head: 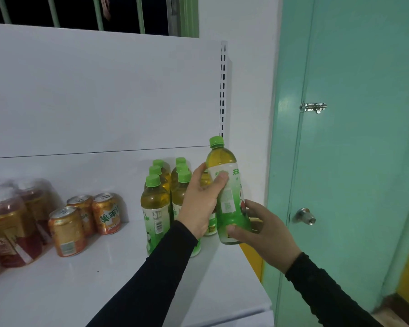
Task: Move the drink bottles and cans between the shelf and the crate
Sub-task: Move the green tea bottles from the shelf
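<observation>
A green-capped tea bottle was held upright in both hands, just above the right end of the white shelf. The left hand was wrapped round its label from the left, thumb across the front; the right hand was closed round its base from below. The bottle was carried just beside a cluster of matching bottles standing at the back right of the shelf. Further left, three orange cans and some red bottles in plastic wrap were set out. The crate was not to be seen.

The step in hand was judged to be either placing this bottle with its fellows or lifting it away; which could not be told. If placing, a vertical lowering into the free spot at the right of the cluster would be called for, without the neighbours being knocked, before both grips were released.
</observation>
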Action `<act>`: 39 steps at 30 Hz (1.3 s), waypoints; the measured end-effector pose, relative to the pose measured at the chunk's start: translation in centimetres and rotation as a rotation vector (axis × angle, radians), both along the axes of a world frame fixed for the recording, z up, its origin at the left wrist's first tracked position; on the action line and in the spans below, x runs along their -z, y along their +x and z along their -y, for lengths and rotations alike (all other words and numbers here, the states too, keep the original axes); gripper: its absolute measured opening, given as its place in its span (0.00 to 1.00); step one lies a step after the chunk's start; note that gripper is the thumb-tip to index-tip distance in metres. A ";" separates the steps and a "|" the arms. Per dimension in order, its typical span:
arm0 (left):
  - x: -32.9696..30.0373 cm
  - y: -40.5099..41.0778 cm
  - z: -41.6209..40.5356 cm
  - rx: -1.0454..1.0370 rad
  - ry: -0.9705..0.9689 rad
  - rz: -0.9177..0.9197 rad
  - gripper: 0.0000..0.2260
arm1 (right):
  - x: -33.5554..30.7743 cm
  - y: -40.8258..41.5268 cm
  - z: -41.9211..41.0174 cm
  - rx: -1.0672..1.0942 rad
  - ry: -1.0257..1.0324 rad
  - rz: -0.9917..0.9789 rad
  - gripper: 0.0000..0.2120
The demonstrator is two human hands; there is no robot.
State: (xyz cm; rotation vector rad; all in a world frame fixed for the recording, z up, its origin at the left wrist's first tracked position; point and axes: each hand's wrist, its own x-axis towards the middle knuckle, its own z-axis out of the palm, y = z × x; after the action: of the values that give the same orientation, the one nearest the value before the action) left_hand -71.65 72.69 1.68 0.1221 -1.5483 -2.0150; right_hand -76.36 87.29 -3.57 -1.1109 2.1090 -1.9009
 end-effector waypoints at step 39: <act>0.0 -0.7 -0.5 0.034 -0.351 0.090 0.33 | 0.3 -1.1 0.0 -0.077 -0.249 0.187 0.28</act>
State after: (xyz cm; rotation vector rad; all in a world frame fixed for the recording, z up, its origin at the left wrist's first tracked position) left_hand -72.35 73.18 1.64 0.0485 -1.9467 -1.7507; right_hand -77.49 87.27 -3.89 -0.9928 1.7453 -2.1795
